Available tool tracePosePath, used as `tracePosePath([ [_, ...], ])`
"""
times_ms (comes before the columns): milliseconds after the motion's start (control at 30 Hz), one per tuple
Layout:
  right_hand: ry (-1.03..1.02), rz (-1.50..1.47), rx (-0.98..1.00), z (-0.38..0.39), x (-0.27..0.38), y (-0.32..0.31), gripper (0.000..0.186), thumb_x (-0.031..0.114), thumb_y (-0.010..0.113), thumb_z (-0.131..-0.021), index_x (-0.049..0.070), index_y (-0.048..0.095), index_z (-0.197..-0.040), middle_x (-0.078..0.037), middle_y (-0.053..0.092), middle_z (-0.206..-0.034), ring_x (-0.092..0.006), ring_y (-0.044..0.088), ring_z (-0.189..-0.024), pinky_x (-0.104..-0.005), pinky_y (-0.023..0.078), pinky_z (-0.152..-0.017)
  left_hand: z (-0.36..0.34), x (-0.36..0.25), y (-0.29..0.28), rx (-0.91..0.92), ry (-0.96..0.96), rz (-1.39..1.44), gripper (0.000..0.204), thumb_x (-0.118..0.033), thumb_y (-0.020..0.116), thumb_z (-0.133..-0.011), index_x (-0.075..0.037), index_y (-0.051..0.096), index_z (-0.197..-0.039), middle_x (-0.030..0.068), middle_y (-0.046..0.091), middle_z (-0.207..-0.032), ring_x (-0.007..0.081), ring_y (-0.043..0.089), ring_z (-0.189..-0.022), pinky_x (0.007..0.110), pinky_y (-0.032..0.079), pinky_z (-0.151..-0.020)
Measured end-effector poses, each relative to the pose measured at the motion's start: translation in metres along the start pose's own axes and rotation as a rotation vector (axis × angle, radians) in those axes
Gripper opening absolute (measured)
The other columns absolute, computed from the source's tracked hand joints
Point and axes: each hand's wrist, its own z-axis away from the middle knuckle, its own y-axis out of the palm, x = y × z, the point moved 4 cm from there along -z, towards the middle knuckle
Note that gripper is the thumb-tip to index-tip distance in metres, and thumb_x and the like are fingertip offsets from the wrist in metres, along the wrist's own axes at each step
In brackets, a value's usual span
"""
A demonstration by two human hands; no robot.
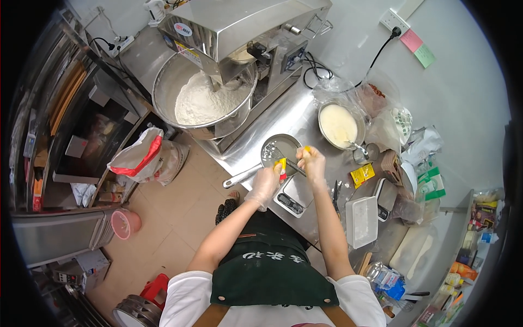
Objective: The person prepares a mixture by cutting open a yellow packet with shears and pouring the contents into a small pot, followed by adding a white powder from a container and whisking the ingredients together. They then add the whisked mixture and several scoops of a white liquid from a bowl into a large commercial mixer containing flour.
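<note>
My left hand [265, 184], in a clear glove, is closed on a small yellow-and-red packet [281, 167]. Close to its right, my gloved right hand [312, 164] is pinched shut, and a small yellow piece [308, 149] shows at its fingertips; whether this is a torn corner of the packet I cannot tell. Both hands are over the near side of a metal saucepan [239, 177], whose handle points left. A metal utensil, perhaps a whisk, leans in the pan; its handle [294, 166] runs between my hands. A white digital scale [293, 195] lies below them.
A large mixer bowl [158, 98] with white flour stands back left under the mixer [218, 27]. Right of the pan are a bowl of pale liquid [338, 124], another yellow packet [362, 175], scissors [336, 195] and a white tray [362, 222]. Plastic bags crowd the wall side.
</note>
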Motion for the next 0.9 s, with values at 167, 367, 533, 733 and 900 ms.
tracePosePath([
  [167,-0.816,0.553,0.073,0.04,-0.035,-0.007,0.026,0.005,0.06,-0.088,0.005,0.068,-0.112,-0.008,0.069,-0.089,-0.0186,0.064,-0.063,-0.0321,0.052,-0.061,-0.02,0.002,0.006,0.183,-0.215,0.226,0.049,-0.034,0.043,-0.1,0.003,0.067,-0.079,0.0099,0.064,-0.057,0.0188,0.059,-0.047,0.034,0.047,-0.049],
  [367,-0.896,0.987,0.12,0.056,-0.038,0.01,0.038,0.007,0.067,-0.078,0.008,0.066,-0.116,-0.01,0.065,-0.084,-0.0265,0.066,-0.072,-0.0378,0.054,-0.061,-0.03,0.022,0.015,0.373,-0.393,0.565,0.029,-0.025,0.044,-0.099,-0.004,0.061,-0.088,0.0064,0.056,-0.055,0.0123,0.041,-0.037,0.027,0.031,-0.036],
  [533,-1.02,1.01,0.111,0.053,-0.04,0.015,0.033,0.01,0.067,-0.079,0.008,0.066,-0.112,-0.008,0.062,-0.079,-0.0242,0.065,-0.068,-0.0361,0.053,-0.057,-0.03,0.011,0.011,0.528,-0.378,0.61,0.026,-0.025,0.046,-0.099,-0.007,0.059,-0.085,0.0039,0.05,-0.052,0.012,0.038,-0.038,0.027,0.029,-0.037],
  [733,-0.865,1.006,0.07,0.041,-0.046,0.018,0.021,0.009,0.065,-0.081,0.007,0.069,-0.102,-0.014,0.067,-0.08,-0.0299,0.068,-0.065,-0.0396,0.055,-0.058,-0.03,0.003,-0.012,0.321,-0.359,0.386,0.036,-0.028,0.047,-0.096,0.0,0.065,-0.083,0.0133,0.063,-0.061,0.0217,0.056,-0.046,0.034,0.044,-0.046],
  [900,-0.765,0.985,0.017,0.033,-0.045,0.021,0.01,0.01,0.065,-0.082,0.006,0.07,-0.089,-0.018,0.068,-0.075,-0.033,0.068,-0.064,-0.0435,0.055,-0.058,-0.021,-0.007,-0.037,-0.063,0.33,-0.219,0.021,-0.015,0.064,-0.087,-0.005,0.071,-0.104,0.0141,0.07,-0.085,0.0316,0.068,-0.082,0.039,0.054,-0.078],
])
